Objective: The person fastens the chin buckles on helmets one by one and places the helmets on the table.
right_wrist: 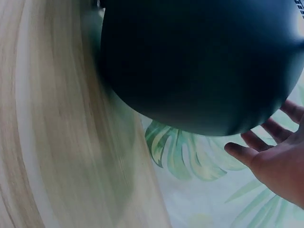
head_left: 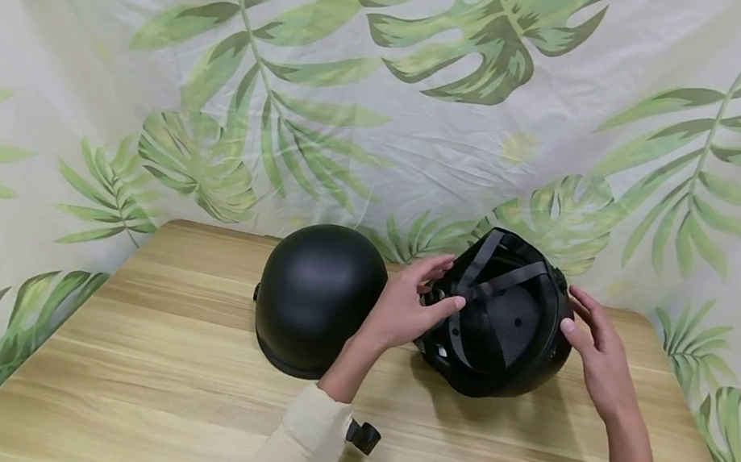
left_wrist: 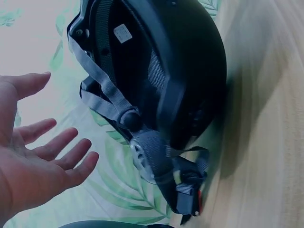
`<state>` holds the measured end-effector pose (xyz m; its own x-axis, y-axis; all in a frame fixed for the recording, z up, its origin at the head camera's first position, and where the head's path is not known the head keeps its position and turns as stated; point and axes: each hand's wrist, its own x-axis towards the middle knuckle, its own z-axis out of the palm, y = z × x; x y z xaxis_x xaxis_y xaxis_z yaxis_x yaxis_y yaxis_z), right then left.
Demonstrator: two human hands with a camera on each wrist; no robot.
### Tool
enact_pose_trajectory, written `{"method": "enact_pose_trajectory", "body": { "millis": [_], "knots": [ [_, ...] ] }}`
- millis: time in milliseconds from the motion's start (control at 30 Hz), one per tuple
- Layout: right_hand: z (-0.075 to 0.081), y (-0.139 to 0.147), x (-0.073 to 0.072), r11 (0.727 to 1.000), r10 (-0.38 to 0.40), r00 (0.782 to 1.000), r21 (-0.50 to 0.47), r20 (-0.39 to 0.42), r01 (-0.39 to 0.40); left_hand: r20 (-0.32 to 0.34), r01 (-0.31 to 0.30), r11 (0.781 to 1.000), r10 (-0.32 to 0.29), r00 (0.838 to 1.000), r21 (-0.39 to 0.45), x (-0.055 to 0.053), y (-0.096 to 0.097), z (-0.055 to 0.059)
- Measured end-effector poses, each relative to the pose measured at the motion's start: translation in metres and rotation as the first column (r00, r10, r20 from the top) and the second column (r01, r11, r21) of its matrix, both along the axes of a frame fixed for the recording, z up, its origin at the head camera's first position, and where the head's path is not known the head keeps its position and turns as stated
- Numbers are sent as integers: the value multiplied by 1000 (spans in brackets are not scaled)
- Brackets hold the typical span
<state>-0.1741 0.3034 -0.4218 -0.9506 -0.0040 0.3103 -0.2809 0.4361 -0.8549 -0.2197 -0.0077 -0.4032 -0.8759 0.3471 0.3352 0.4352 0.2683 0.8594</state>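
While the left hand [head_left: 406,302], fingers spread, stands apart from the tilted helmet [head_left: 512,328] and the right hand [head_left: 602,364], fingers loose, curves beside it, contact unclear, that helmet, between them at the right of the table [head_left: 164,409], could roll into the neighbouring helmet [head_left: 319,296], being rounded and ungripped. Its white label [left_wrist: 123,33] is unreadably small.

The domed helmet [head_left: 323,297] I'm looking at is plain black, and the strapped helmet [head_left: 509,324] is black too, crossed by grey straps [head_left: 505,284], with a white label [left_wrist: 122,33] and red on its dark buckle [left_wrist: 186,202]. Cream sleeves [head_left: 297,448], tan tabletop [head_left: 172,361] streaked with browner grain, off-white cloth [head_left: 442,157] patterned with green leaves and pale yellow blotches.
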Motion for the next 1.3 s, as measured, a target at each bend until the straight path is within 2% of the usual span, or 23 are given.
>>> {"method": "enact_pose_trajectory", "body": {
  "millis": [200,333,433,533,600,700,833,1100,1300],
  "knots": [
    [1,5,0,1000,3,1000,-2,-11,-3,50,-16,998,19,999,-54,-3,0,-9],
    [-1,7,-1,997,36,999,-61,-9,-36,92,-64,990,76,993,-125,-3,0,-16],
    [-2,9,-2,992,64,998,-108,18,-61,135,-113,972,142,981,-205,-1,2,-20],
    [-3,11,-3,987,93,994,-140,56,-84,186,-152,954,204,961,-259,0,3,-23],
    [-4,13,-3,982,119,990,-157,76,-106,210,-168,946,230,950,-277,-1,4,-25],
    [-4,15,-4,972,171,981,-175,87,-154,230,-191,946,253,940,-263,-5,5,-32],
    [-3,18,-4,966,205,975,-175,80,-189,228,-188,951,246,942,-247,-10,3,-37],
    [-1,17,-3,973,77,997,-217,13,-72,222,-154,953,214,951,-261,-21,4,-53],
    [-2,21,-2,970,44,999,-238,3,-42,230,-130,961,188,955,-245,-20,5,-53]
  ]
}}
